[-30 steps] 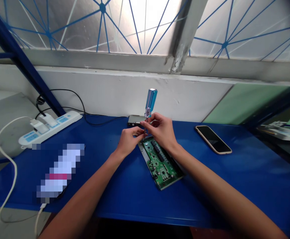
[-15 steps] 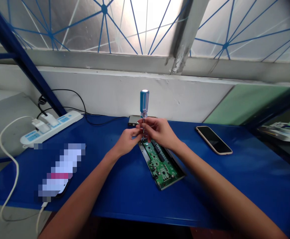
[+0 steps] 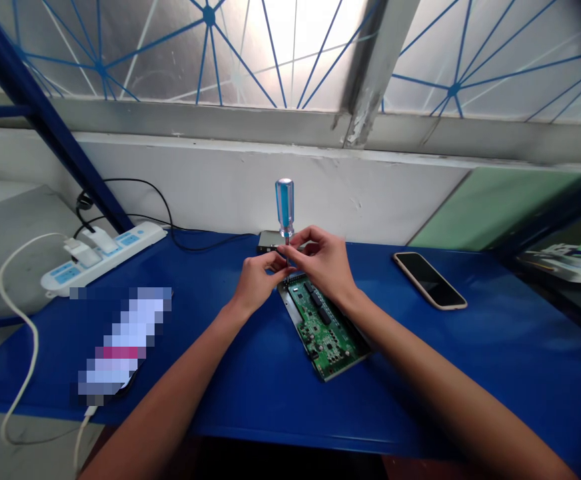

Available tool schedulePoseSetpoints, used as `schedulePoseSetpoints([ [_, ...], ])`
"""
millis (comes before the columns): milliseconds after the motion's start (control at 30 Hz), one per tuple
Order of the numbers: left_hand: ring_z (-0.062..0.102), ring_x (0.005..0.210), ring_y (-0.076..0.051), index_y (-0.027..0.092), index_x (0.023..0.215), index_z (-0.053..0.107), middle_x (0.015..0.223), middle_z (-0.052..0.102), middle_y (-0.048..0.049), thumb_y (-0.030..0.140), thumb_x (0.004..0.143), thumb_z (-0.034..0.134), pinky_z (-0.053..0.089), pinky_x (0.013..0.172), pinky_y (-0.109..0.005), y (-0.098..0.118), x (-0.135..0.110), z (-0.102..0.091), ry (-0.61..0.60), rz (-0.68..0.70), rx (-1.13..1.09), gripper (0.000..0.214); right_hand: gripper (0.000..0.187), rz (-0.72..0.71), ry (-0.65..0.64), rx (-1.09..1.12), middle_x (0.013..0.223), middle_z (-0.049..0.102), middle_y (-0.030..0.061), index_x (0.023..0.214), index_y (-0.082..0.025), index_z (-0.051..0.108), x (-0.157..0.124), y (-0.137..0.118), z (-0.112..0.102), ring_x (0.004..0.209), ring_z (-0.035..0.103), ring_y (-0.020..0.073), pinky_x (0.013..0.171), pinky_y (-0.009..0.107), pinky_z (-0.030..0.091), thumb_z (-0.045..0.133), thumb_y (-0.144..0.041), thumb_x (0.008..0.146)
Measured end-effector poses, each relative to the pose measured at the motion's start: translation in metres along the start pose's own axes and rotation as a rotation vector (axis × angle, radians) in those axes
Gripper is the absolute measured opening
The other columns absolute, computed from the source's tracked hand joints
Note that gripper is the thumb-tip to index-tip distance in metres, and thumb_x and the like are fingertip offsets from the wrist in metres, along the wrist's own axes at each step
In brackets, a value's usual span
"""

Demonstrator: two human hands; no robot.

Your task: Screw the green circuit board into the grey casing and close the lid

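A screwdriver (image 3: pixel 284 207) with a clear blue handle stands almost upright, its thin metal shaft going down between my hands. My left hand (image 3: pixel 258 283) and my right hand (image 3: pixel 323 263) pinch the shaft with their fingertips, just above the far end of a green circuit board (image 3: pixel 321 330). The board lies in a grey metal chassis tray (image 3: pixel 290 313) on the table. The screwdriver's tip is hidden behind my fingers. Behind my hands sits a small metal box (image 3: pixel 270 241), partly covered by them.
A dark smartphone (image 3: pixel 429 280) lies to the right on the blue table (image 3: pixel 495 353). On the left are a white power strip (image 3: pixel 101 257) with plugs and cables, and a pixelated object (image 3: pixel 120 343). A white wall rises behind the table.
The screwdriver's handle has swung left, from leaning right to nearly upright. My fingers have shifted along with it, and the board has stayed in place.
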State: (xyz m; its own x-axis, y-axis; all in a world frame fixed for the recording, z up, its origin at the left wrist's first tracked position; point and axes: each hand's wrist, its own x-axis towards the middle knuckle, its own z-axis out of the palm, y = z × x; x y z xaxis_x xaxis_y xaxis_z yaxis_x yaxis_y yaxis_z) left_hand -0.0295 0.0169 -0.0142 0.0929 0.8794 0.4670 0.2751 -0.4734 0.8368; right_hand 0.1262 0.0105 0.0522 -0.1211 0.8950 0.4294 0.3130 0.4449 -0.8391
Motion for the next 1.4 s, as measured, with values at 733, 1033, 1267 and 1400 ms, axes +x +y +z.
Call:
schedulePoseSetpoints([
  [733, 0.076, 0.081, -0.025, 0.013, 0.086, 0.079, 0.087, 0.08, -0.0103, 0.039, 0.09, 0.07, 0.06, 0.081, -0.037, 0.006, 0.001, -0.005, -0.225, -0.043, -0.255, 0.028, 0.029, 0.025, -0.35, 0.126, 0.102, 0.076, 0.0071, 0.112, -0.017, 0.069, 0.001, 0.001, -0.011, 0.05, 0.062, 0.0095, 0.05, 0.028, 0.053, 0.06, -0.039, 0.096],
  [1033, 0.074, 0.075, -0.023, 0.015, 0.078, 0.075, 0.079, 0.078, -0.0058, 0.035, 0.08, 0.08, 0.059, 0.074, -0.034, 0.002, -0.002, 0.012, 0.036, -0.075, -0.147, 0.021, 0.026, 0.048, -0.07, 0.06, 0.084, 0.069, 0.0009, 0.085, -0.021, 0.057, 0.002, 0.001, -0.005, 0.054, 0.059, 0.01, 0.051, 0.026, 0.046, 0.078, -0.038, 0.081],
  [1267, 0.072, 0.077, -0.022, 0.014, 0.082, 0.07, 0.081, 0.075, -0.0077, 0.042, 0.076, 0.084, 0.058, 0.076, -0.035, 0.0, 0.001, 0.01, 0.014, -0.08, -0.141, 0.031, 0.017, 0.048, -0.135, 0.106, 0.076, 0.067, 0.0007, 0.085, -0.017, 0.067, 0.0, -0.005, -0.007, 0.045, 0.059, 0.01, 0.042, 0.026, 0.045, 0.072, -0.034, 0.087],
  [1400, 0.073, 0.102, -0.026, 0.014, 0.111, 0.074, 0.112, 0.076, -0.0131, 0.033, 0.086, 0.075, 0.058, 0.092, -0.039, 0.005, 0.002, -0.002, -0.156, -0.028, -0.188, 0.031, 0.017, 0.033, -0.187, 0.064, 0.086, 0.073, 0.0032, 0.091, -0.017, 0.072, 0.0, -0.005, -0.012, 0.042, 0.055, 0.0068, 0.041, 0.025, 0.045, 0.067, -0.033, 0.091],
])
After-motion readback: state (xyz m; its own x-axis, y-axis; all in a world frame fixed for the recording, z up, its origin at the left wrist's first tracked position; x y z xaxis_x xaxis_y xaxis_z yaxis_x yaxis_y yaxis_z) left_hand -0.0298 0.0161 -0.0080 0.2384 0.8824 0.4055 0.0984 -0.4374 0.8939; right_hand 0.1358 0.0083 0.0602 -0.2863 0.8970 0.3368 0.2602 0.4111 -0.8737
